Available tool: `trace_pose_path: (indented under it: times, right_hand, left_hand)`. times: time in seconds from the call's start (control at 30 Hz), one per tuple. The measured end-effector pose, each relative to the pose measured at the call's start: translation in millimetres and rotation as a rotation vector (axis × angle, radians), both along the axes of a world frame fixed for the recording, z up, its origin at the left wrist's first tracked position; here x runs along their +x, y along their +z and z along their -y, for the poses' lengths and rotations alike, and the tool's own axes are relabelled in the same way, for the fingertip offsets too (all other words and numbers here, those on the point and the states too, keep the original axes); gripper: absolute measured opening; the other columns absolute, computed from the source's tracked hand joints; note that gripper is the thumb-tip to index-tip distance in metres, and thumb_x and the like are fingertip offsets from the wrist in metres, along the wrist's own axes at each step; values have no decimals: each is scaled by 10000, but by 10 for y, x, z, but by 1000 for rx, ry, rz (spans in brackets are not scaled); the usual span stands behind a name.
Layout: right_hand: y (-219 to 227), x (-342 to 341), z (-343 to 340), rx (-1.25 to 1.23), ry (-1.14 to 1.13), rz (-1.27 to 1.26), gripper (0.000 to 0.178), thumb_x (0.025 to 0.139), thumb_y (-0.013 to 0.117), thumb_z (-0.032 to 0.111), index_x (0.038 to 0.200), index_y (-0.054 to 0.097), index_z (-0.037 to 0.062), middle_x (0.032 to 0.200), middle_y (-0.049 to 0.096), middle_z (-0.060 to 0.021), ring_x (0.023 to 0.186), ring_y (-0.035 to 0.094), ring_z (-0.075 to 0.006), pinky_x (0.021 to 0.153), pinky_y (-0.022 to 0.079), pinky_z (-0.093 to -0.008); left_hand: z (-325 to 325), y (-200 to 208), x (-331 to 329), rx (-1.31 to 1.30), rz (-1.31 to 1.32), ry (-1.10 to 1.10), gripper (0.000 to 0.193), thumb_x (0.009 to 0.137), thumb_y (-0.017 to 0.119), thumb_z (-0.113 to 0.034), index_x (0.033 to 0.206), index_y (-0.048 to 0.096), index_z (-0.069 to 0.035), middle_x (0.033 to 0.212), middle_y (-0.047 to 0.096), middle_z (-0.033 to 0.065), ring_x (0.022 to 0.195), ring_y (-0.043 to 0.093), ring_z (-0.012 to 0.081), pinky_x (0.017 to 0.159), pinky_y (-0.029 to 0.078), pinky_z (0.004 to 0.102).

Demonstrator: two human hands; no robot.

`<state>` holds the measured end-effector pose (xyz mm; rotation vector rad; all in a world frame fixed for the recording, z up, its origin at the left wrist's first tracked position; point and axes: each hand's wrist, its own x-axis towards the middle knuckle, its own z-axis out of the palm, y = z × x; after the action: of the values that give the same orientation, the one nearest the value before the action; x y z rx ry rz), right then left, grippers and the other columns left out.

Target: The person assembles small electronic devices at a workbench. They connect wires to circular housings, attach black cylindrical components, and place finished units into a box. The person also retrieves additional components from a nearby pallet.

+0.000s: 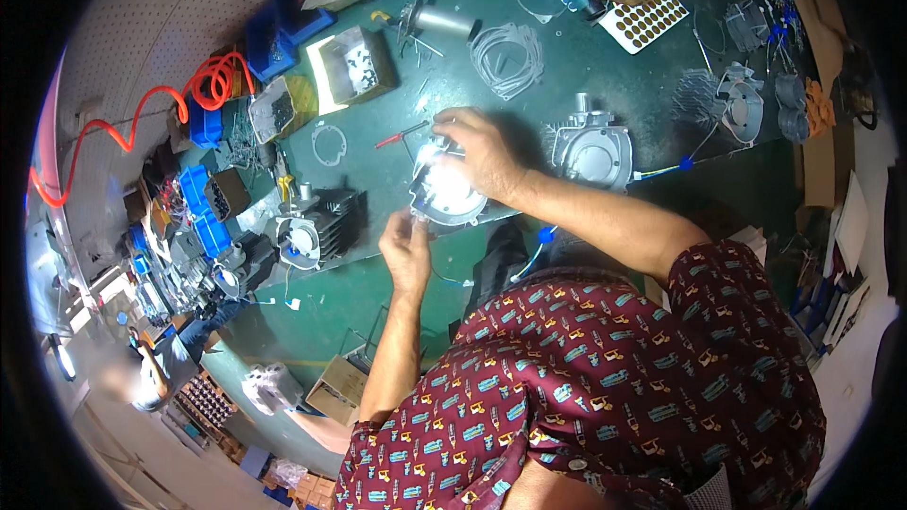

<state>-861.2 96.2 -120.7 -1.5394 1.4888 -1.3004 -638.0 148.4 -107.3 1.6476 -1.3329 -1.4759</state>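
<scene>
A round cast-metal motor housing [452,196], washed out by glare, sits at the near edge of the green workbench in front of me. My left hand [406,253] pinches its lower left rim between thumb and fingers. Reaching across from the right, my right hand [484,153] curls its fingers around the upper part of the same housing; the fingertips are partly hidden. A red-handled screwdriver [389,141] lies just left of the housing. To the right stands a similar metal housing [592,153] with a short pipe on top.
Further left is a finned motor unit [316,234]. A thin ring gasket [330,144], a stack of gaskets [508,59] and a sticker sheet [645,19] lie on the bench. Blue bins [272,42] line its back. A coiled red hose [213,85] hangs left; another person [151,378] is beyond.
</scene>
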Motion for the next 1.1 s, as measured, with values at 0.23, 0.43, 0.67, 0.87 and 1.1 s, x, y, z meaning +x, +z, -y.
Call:
trace_pose_path:
  times: [0.23,0.43,0.67,0.87,1.1]
  right_hand:
    - [47,-7,-5,13,-5,-13,403,753,815,211,1053,686,-24,1184,615,-174,1148,563,-344,996,464,-419]
    - [39,-26,10,4,26,-16,375,760,807,201,1031,680,-25,1162,616,-159,1127,562,-335,986,466,-415]
    - [14,-18,13,6,20,16,385,758,814,212,1030,681,-26,1152,612,-148,1128,562,-326,981,469,-413]
    - [13,-12,31,5,31,16,395,754,820,223,1027,681,-27,1138,612,-148,1130,559,-326,980,467,-413]
    - [2,-17,43,-8,46,25,381,753,816,208,1020,687,-31,1120,614,-148,1109,557,-330,975,463,-417]
  left_hand:
    - [-1,28,12,-388,470,-214,327,841,711,-25,1148,634,59,893,689,171,731,672,240,676,541,354]
    - [-44,-93,54,-353,449,-178,304,827,711,-34,1107,633,54,847,665,186,672,652,253,657,534,365]
    - [-15,25,7,23,59,0,200,920,621,3,1098,620,96,905,640,70,781,636,145,670,565,296]
    - [-46,68,-38,13,27,64,204,972,647,-79,1094,636,85,913,683,80,742,641,121,649,574,285]
    - [116,210,-147,139,126,106,104,901,684,-19,973,637,40,773,648,35,610,584,93,566,540,259]
